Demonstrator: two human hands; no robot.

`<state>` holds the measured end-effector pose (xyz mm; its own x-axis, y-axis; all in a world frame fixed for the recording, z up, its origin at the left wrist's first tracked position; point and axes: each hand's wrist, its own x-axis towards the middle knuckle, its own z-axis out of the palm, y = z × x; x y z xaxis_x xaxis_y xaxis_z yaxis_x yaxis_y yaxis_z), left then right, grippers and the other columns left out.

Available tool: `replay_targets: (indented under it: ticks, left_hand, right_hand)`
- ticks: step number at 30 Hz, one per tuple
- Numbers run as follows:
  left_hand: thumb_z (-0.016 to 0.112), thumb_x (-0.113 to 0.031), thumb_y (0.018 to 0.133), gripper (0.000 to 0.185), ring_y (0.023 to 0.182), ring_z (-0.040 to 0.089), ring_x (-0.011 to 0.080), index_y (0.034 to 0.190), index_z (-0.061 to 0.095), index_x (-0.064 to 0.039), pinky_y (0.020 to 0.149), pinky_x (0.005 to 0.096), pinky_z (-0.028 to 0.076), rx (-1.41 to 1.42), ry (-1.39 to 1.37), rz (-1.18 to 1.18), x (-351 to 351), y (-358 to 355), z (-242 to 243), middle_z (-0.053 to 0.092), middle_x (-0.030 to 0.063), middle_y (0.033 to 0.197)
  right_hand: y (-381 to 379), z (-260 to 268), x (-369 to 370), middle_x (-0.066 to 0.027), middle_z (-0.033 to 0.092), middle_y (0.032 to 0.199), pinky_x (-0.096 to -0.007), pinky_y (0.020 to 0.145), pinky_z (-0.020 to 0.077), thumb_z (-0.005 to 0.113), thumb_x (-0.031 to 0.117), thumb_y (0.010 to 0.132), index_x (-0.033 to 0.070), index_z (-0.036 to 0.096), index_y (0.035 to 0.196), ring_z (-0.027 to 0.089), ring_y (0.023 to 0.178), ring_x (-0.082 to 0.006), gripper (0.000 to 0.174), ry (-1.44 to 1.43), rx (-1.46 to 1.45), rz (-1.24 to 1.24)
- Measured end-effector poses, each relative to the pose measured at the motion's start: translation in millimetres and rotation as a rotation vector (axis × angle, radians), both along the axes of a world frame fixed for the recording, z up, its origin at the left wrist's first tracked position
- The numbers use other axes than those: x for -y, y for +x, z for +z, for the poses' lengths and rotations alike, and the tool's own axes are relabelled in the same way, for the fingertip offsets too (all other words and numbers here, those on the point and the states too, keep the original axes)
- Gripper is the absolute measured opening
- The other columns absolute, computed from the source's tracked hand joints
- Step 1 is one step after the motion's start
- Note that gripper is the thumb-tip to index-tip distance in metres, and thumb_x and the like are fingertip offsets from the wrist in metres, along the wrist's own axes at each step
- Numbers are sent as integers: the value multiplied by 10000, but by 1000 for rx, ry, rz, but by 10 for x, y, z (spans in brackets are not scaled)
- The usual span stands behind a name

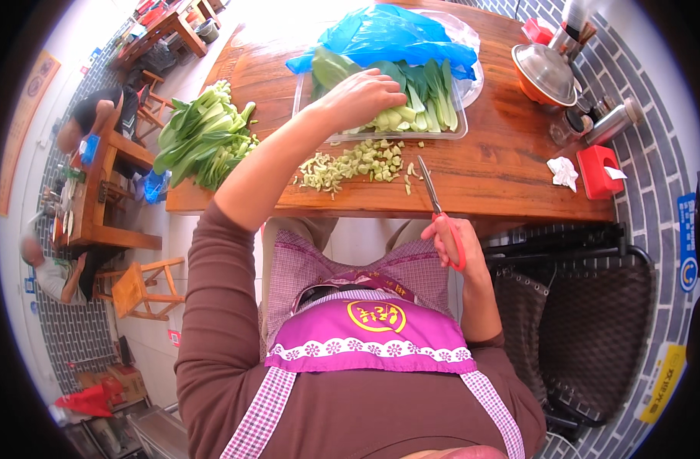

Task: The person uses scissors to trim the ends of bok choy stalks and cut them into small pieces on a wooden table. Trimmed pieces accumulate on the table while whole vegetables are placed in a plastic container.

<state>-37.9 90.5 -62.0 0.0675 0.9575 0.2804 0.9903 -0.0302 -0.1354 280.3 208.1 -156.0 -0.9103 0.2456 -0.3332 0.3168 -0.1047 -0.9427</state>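
Observation:
My left hand (368,97) reaches over a clear plastic tray (462,129) of green leafy vegetables (441,97), its fingers on stalks there; a large leaf shows beyond the wrist. Whether it grips them I cannot tell. My right hand (462,244) holds red-handled scissors (430,186) in front of the table edge, blades pointing away from me and close together. Cut stem ends (361,163) lie heaped on the wooden table between the tray and me. A pile of leafy greens (203,137) rests at the table's left end. Blue plastic film (401,37) partly covers the tray.
At the table's right stand a lidded orange pot (545,74), a metal flask (614,121), jars and a red tissue box (599,172), with a crumpled tissue (563,173) beside it. A black folding chair (591,333) is at my right. Two people sit at another table on the left.

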Motion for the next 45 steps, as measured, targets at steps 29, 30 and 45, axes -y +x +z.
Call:
replay_targets:
  ticks: [29,30,45]
  left_hand:
    - [669,-36,758,194,1077,603,234,944,671,-88,882,369,531,-31,14,-97,-387,-255,-123,621,18,996]
    - [687,-15,726,234,1068,605,238,948,669,-86,865,373,536,-18,-7,-81,-383,-268,-77,623,18,996]
    - [683,-27,810,405,972,662,338,1200,607,-106,812,448,520,233,260,144,510,482,510,679,119,991]
  right_hand:
    - [56,16,27,47,469,536,-203,402,366,566,480,1017,-23,670,894,443,412,-40,528,-31,-80,24]
    - [60,13,28,47,468,537,-203,402,366,565,478,1018,-24,668,894,443,413,-40,527,-34,-86,25]
    - [79,32,8,43,483,623,-208,463,421,504,539,1025,-43,644,986,448,484,-46,599,-171,-185,102]
